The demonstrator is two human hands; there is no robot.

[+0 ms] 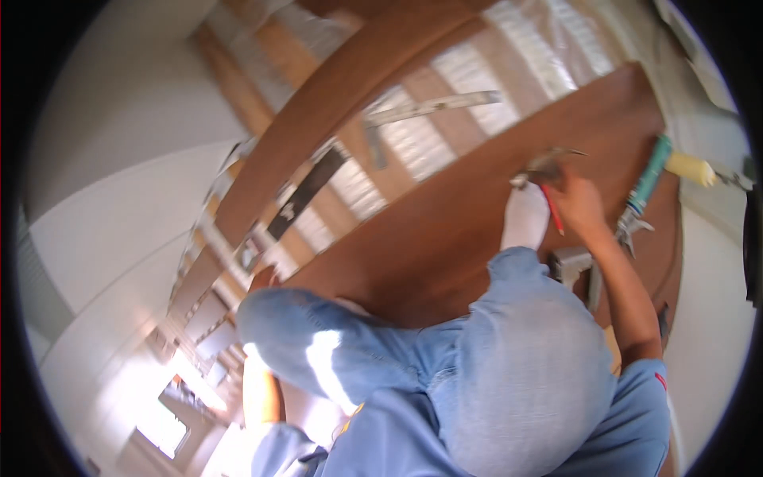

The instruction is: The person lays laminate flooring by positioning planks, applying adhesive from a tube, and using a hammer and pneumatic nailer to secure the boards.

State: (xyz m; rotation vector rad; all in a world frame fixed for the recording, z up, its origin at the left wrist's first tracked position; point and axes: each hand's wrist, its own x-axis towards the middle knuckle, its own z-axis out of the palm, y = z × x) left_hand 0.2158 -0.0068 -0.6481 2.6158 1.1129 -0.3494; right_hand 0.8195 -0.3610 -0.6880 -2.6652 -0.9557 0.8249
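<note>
My right hand, blurred, is closed at a metal tool that looks like a claw hammer. Its head lies just past the toes of my white-socked foot; the handle is hidden. A thin red pencil slants beneath the fingers, and I cannot tell if they grip it. My left hand is partly hidden beyond my bent knee, near the wooden battens; its fingers do not show clearly. I sit on a brown floorboard panel.
On the right lie a caulking gun with a teal tube, a yellow cylinder and a grey staple-gun-like tool. An L-shaped metal square and a dark strip rest across battens. A long brown board lies beyond.
</note>
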